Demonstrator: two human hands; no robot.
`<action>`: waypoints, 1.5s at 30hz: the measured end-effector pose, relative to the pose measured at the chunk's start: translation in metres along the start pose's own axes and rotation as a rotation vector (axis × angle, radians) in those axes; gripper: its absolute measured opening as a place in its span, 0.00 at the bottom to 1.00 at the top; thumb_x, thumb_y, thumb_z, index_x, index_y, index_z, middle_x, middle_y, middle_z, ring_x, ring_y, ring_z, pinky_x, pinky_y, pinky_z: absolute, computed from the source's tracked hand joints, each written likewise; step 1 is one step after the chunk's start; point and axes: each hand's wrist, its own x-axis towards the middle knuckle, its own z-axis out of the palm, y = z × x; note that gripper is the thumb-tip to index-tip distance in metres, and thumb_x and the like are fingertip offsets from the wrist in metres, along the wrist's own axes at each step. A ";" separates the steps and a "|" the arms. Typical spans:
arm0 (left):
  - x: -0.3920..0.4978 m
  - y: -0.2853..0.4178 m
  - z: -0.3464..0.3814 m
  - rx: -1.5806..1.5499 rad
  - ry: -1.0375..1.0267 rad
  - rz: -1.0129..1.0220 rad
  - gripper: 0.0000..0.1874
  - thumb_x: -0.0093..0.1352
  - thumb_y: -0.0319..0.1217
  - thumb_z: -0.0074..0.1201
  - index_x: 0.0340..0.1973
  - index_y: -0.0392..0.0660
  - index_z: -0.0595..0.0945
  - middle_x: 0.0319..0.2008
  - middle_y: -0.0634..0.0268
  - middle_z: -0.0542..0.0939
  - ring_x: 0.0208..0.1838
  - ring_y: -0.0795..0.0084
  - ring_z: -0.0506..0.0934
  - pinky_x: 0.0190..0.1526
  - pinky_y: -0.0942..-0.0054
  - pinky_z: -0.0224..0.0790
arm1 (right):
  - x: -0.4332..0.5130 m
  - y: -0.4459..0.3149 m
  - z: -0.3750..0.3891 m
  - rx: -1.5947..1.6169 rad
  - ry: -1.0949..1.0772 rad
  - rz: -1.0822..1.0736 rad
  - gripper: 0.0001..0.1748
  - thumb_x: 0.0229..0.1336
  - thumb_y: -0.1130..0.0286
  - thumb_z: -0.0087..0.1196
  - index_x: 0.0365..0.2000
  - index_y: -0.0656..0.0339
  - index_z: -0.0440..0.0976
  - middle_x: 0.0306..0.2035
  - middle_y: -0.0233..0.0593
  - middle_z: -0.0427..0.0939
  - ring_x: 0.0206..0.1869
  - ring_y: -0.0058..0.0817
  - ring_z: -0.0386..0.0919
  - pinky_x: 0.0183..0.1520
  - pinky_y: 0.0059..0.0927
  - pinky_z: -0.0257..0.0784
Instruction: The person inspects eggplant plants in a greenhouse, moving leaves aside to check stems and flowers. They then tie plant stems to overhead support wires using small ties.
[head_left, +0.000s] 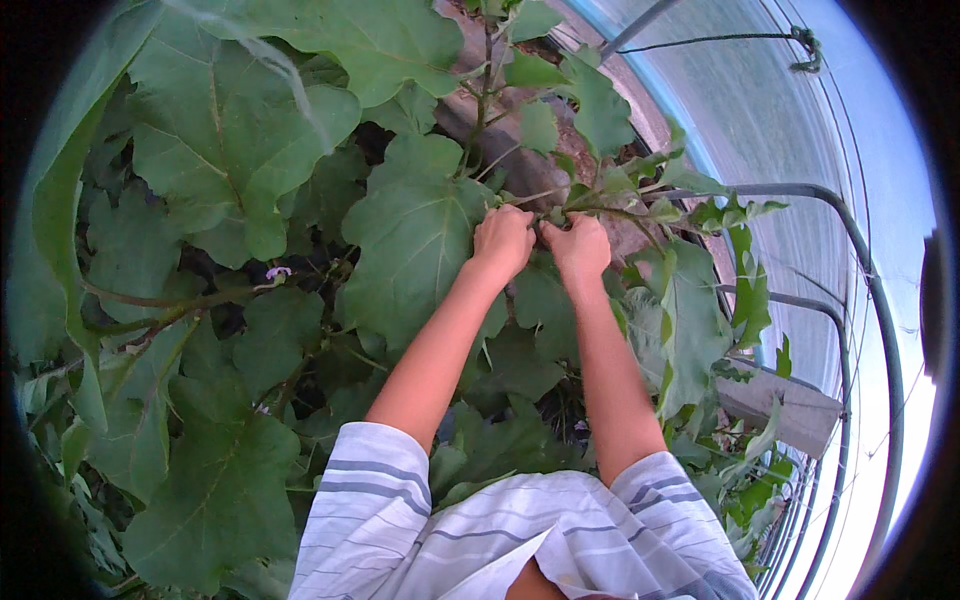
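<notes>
Both my hands are close together among the large lobed leaves of an eggplant plant (420, 232). My left hand (504, 238) has its fingers curled in at a thin branch, beside a broad leaf. Just to its right, my right hand (582, 247) pinches at a leafy eggplant stem (600, 209) that reaches out to the right. The fingers themselves hide exactly what lies between them. An upright eggplant stalk (484, 105) rises beyond my hands.
A purple flower (278, 273) hangs among thick branches on the left. Curved metal greenhouse hoops (862, 255) and clear plastic sheeting (780, 120) run along the right. A knotted cord (806, 51) hangs at the upper right. A pale board (784, 411) sits beside the hoops.
</notes>
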 end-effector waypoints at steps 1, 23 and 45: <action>0.001 -0.003 0.000 -0.040 0.001 0.022 0.15 0.64 0.32 0.51 0.45 0.43 0.80 0.41 0.49 0.79 0.45 0.49 0.77 0.46 0.55 0.70 | -0.002 -0.001 0.011 0.016 0.109 -0.053 0.12 0.46 0.63 0.60 0.31 0.58 0.81 0.32 0.41 0.80 0.39 0.40 0.76 0.41 0.40 0.73; 0.020 -0.024 -0.013 -0.191 -0.221 -0.060 0.17 0.65 0.34 0.48 0.47 0.42 0.79 0.34 0.49 0.80 0.37 0.53 0.78 0.43 0.61 0.69 | -0.027 0.073 0.095 -0.546 -0.044 -1.873 0.12 0.34 0.62 0.52 0.17 0.59 0.78 0.24 0.38 0.74 0.37 0.40 0.70 0.35 0.41 0.64; 0.051 0.030 -0.005 -1.005 -0.296 -0.028 0.22 0.60 0.11 0.33 0.47 0.38 0.73 0.45 0.58 0.77 0.48 0.73 0.75 0.46 0.76 0.70 | 0.038 0.000 -0.018 2.061 -0.448 0.851 0.26 0.65 0.47 0.39 0.21 0.57 0.67 0.14 0.25 0.60 0.16 0.19 0.56 0.18 0.21 0.49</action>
